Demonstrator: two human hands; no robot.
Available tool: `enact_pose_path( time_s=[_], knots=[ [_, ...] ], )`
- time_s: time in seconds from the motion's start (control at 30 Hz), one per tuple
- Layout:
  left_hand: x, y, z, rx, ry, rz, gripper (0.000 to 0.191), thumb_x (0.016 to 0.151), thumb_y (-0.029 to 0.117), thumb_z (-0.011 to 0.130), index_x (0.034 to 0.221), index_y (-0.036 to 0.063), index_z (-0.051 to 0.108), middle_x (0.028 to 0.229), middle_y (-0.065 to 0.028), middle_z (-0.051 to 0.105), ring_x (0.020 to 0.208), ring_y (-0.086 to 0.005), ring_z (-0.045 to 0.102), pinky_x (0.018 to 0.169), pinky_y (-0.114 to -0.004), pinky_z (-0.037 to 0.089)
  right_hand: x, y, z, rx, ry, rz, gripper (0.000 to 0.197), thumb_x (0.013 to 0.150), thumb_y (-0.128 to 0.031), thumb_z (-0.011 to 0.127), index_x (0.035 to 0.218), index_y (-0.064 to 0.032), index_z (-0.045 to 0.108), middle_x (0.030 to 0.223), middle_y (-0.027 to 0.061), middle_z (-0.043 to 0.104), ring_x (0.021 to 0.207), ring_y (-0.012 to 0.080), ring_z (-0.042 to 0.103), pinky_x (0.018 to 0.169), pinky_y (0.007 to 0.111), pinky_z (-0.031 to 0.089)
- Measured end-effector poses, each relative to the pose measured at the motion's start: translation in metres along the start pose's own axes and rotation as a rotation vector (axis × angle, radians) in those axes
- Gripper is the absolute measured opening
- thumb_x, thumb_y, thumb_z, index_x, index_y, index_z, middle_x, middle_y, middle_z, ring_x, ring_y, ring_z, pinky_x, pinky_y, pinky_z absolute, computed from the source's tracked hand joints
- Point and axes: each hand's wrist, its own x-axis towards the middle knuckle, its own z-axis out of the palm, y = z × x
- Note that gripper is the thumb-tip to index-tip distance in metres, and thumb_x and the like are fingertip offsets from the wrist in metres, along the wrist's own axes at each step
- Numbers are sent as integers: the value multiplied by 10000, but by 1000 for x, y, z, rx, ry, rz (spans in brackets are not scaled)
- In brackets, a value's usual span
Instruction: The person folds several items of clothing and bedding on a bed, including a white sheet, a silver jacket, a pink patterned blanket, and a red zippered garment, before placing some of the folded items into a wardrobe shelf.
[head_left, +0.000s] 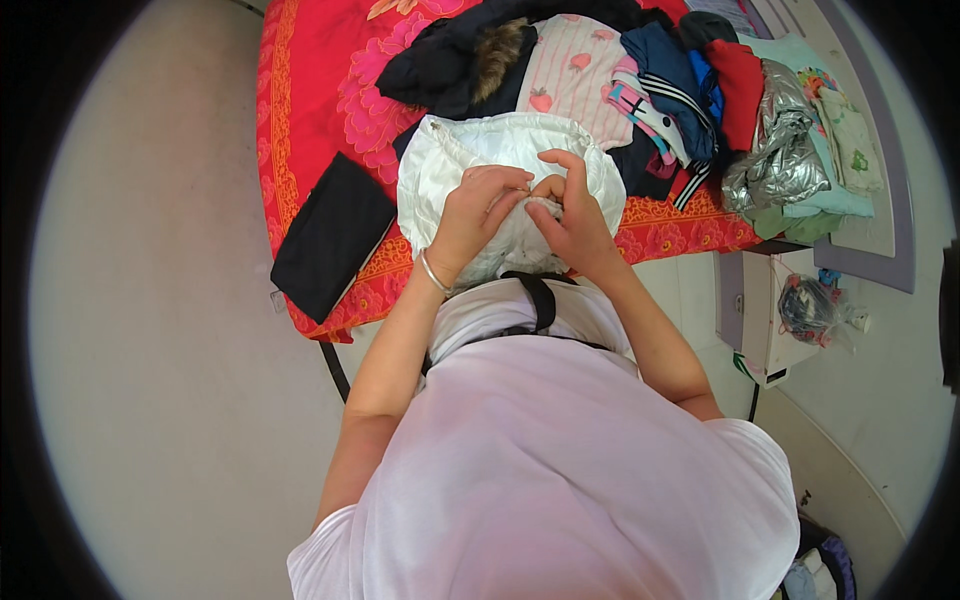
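A white, puffy piece of fabric, perhaps a garment (435, 180), lies bunched at the bed's near edge against my body. My left hand (484, 206), with a silver bangle at the wrist, pinches the fabric's gathered edge between thumb and fingers. Close beside it on the right, my right hand (574, 214) holds the same edge, its thumb and fingers bent around it. The fingertips of both hands almost meet. What exactly lies between them is too small to tell. A folded black cloth (334, 238) rests to the left of the white fabric.
Beyond the white fabric, a red floral bedspread (307, 112) bears a black garment with fur trim (442, 67), a strawberry-print cloth (574, 67), a navy striped garment (667, 90) and a silver garment (784, 142). A bedside cabinet (757, 315) with a plastic bag (814, 307) stands at right.
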Motion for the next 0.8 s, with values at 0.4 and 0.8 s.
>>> enact_pose_path(
  time_s=[0.4, 0.8],
  knots=[
    [-9, 3, -7, 31, -80, 153, 160, 766, -5, 636, 908, 63, 611, 977, -57, 658, 901, -228, 603, 824, -321, 439, -7, 3, 1, 12, 27, 90, 507, 779, 28, 643, 1204, -51, 378, 749, 90, 607, 714, 174, 620, 658, 258, 466],
    [-25, 5, -3, -36, -112, 92, 123, 771, 16, 642, 876, 62, 598, 981, -60, 650, 902, -227, 598, 824, -325, 436, -16, 15, -8, 104, 61, 241, 151, 820, -92, 667, 913, -9, 581, 783, 58, 626, 790, 100, 588, 716, 248, 465]
  ],
)
